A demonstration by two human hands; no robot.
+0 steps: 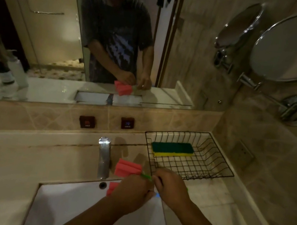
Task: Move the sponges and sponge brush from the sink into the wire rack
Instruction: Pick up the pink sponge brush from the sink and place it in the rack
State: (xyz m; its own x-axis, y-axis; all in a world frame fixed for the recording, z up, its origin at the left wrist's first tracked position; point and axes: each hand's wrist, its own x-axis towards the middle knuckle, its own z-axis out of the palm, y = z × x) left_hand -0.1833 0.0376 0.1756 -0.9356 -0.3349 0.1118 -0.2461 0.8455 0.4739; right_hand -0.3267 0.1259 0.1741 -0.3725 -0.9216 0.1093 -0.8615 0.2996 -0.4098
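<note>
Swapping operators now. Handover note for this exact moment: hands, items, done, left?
Left hand: over the sink, closed around the pink sponge.
Right hand: gripping the sponge brush by its green handle, pink head up beside the faucet.
Done: green-and-yellow sponge lies in the wire rack.
Left: put brush and pink sponge into the rack. Sink partly hidden; check for more.

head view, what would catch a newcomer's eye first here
The pink sponge brush stands out, held in front of the faucet above the sink, with the left hand and right hand closed around its green handle. Next comes the green and yellow sponge lying in the black wire rack on the counter to the right.
</note>
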